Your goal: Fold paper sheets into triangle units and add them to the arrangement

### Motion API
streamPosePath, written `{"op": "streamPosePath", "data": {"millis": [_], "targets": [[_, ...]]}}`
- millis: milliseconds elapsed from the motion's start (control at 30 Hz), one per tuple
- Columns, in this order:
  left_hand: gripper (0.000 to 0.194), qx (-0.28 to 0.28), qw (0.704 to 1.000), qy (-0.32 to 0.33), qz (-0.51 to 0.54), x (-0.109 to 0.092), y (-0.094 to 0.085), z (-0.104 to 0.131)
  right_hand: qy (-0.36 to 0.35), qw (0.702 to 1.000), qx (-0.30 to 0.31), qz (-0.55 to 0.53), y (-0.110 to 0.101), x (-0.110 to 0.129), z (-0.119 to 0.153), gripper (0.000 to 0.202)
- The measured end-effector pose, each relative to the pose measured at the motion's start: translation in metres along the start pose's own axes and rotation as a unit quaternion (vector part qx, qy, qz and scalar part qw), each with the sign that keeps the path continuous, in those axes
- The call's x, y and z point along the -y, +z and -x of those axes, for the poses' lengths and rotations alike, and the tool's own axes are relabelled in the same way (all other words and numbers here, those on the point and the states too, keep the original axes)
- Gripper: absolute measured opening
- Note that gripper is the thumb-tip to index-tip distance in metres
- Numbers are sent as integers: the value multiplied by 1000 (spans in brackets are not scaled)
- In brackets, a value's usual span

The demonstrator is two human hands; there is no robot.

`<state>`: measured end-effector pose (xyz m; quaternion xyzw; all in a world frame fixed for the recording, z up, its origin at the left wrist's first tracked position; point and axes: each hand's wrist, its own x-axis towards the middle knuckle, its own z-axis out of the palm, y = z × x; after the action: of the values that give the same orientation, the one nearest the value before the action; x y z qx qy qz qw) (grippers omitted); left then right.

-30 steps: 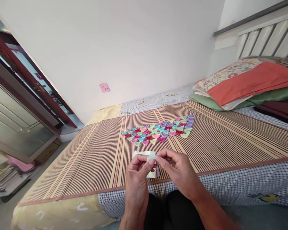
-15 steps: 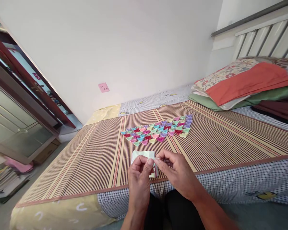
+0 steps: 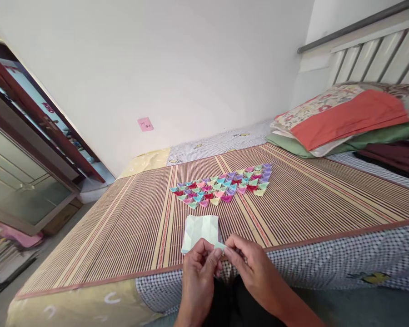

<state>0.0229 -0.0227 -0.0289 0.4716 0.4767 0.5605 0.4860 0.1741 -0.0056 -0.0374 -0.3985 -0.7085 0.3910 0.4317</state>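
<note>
A small pale green folded piece of paper (image 3: 220, 246) is pinched between both my hands, above the near edge of the bed. My left hand (image 3: 200, 268) grips its left end with thumb and fingers. On its right end, my right hand (image 3: 250, 261) closes thumb against forefinger. Just beyond my hands lies a stack of square paper sheets (image 3: 202, 227), pale green on top with crease marks; my fingers cover its near right corner. Farther off, several rows of small folded paper triangles (image 3: 221, 186) in many colours are laid out on the striped mat (image 3: 136, 231).
The mat covers a bed with a checked sheet (image 3: 327, 254). Pillows (image 3: 347, 118) and dark folded cloth (image 3: 395, 156) are at the right. A white wall with a pink note (image 3: 145, 124) stands behind. A glass-panelled cabinet door (image 3: 17, 177) is at the left.
Both hands have moved down toward me with the folded paper, uncovering more of the paper stack. The rows of triangles stay as they were.
</note>
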Motion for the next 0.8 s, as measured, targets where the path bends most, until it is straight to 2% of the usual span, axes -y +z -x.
{"op": "streamPosePath", "data": {"millis": [67, 133, 267, 433, 633, 800], "targets": [[43, -1, 1000, -4, 1, 4, -2, -1, -13, 998, -46, 39, 9, -5, 3, 33], [41, 4, 1000, -7, 0, 4, -4, -2, -13, 998, -53, 25, 11, -4, 3, 33], [33, 21, 1000, 2, 6, -5, -4, -3, -5, 997, -5, -79, -2, 7, -1, 33], [26, 4, 998, 41, 39, -16, -1, -1, -15, 998, -11, -62, -17, 17, 0, 33], [20, 51, 994, 2, 100, -27, -5, -2, -11, 997, -6, -73, -22, 27, 2, 28], [21, 76, 991, -19, 108, -37, -8, -3, -10, 995, 4, -100, -25, 39, 3, 23]]}}
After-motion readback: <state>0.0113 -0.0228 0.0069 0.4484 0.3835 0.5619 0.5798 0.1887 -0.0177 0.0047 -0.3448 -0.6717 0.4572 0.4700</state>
